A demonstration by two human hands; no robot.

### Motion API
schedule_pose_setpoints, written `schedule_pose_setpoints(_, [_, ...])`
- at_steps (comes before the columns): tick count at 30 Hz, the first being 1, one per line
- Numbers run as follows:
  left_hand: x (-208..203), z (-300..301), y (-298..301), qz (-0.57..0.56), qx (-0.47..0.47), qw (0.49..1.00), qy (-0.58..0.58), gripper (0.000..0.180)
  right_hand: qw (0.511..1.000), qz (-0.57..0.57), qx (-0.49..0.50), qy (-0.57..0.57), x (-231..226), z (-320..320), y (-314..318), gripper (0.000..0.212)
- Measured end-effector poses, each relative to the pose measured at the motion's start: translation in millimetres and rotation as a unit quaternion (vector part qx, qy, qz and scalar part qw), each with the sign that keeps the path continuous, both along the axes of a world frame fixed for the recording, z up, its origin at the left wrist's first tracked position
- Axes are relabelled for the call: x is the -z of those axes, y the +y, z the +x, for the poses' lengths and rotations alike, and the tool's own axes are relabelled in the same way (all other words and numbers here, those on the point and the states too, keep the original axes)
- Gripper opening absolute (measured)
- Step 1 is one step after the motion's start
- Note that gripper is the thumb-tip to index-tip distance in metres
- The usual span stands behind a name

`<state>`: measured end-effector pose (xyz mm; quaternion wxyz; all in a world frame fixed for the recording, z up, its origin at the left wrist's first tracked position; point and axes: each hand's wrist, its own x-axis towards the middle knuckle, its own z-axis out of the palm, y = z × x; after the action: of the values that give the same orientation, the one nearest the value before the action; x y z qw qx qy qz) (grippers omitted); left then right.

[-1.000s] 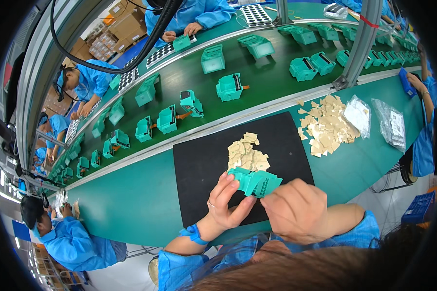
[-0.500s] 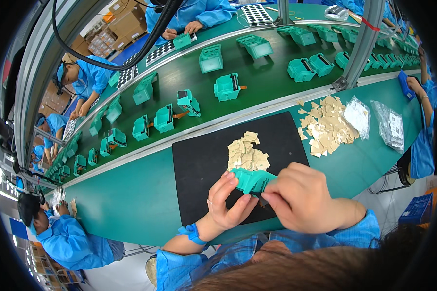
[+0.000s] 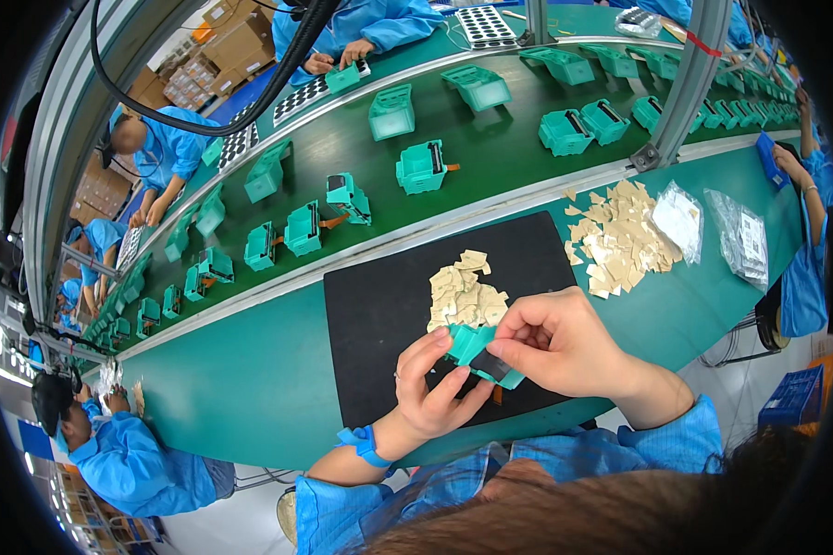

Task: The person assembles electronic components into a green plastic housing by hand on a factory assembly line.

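We had the green case (image 3: 469, 346) right between our hands, our left hand (image 3: 424, 396) holding its left side in thumb and fingers, our right hand (image 3: 565, 344) drawn narrow at its right edge, gripping what we couldn't tell, with tan pieces (image 3: 463, 298) heaped just beyond on the black mat (image 3: 370, 319)!

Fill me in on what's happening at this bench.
The person's left hand holds a boxy teal-green plastic housing with a dark flat area. Their right hand has its fingertips at the housing; whether they pinch anything is unclear. Just beyond, small thin beige pieces lie heaped on a flat black rectangular mat. To the right, a wider beige heap spreads over the green tabletop. Farther off, similar housings stand on a dark green conveyor belt.
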<state>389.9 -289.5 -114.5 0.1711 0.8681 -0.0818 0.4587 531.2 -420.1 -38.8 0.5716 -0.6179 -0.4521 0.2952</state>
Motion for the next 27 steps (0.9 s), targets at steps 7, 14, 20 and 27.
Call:
schedule_pose_setpoints(7, [3.4, 2.3, 1.2, 0.000, 0.005, 1.000, 0.001, 0.076, 1.000, -0.001, 0.008, -0.006, 5.2, 0.9, 2.1, 0.008])
schedule_pose_setpoints(14, [5.1, 1.9, 2.9, -0.001, 0.007, 1.000, 0.006, 0.077, 1.000, 0.003, 0.010, -0.011, 7.9, 0.9, 3.4, 0.008])
schedule_pose_setpoints(20, [6.1, 2.3, 3.2, 0.002, 0.005, 1.000, 0.008, 0.077, 1.000, -0.002, 0.016, -0.016, 8.1, 1.4, 4.0, 0.009])
schedule_pose_setpoints(27, [7.9, 3.2, 4.2, -0.001, 0.014, 1.000, 0.010, 0.077, 0.986, 0.037, 0.053, -0.156, 19.8, -2.8, 3.5, 0.014])
